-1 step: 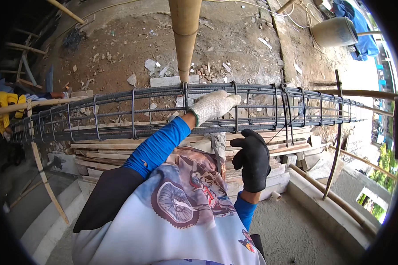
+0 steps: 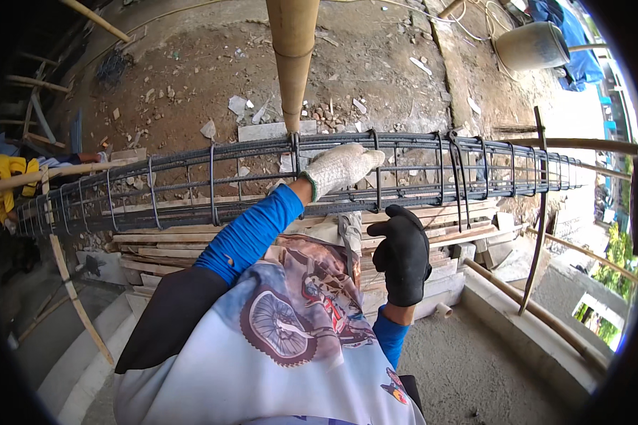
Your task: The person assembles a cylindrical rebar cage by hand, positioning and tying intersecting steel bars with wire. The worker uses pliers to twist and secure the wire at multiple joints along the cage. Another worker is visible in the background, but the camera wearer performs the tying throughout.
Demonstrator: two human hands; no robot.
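Observation:
A long steel rebar cage [image 2: 255, 147] runs across in front of me, its lengthwise bars ringed by square stirrups. My left hand [image 2: 342, 170], in a white knit glove, lies over the cage with its fingers closed at a stirrup [image 2: 378, 188]. Just below the cage's near side is my right hand [image 2: 404, 256] in a black glove. Its fingers are curled, and what they may hold is hidden. To the right, what looks like a pair of black pincers [image 2: 463, 184] hangs by its head from the upper bars, two long handles pointing down.
A thick bamboo pole [image 2: 290, 64] rises beyond the cage. Stacked boards [image 2: 170, 249] lie beneath it. A slanting bar [image 2: 537, 248] crosses at right beside a concrete ledge [image 2: 524, 333]. A person in yellow [image 2: 10, 170] is at far left. A barrel [image 2: 532, 49] stands at far right.

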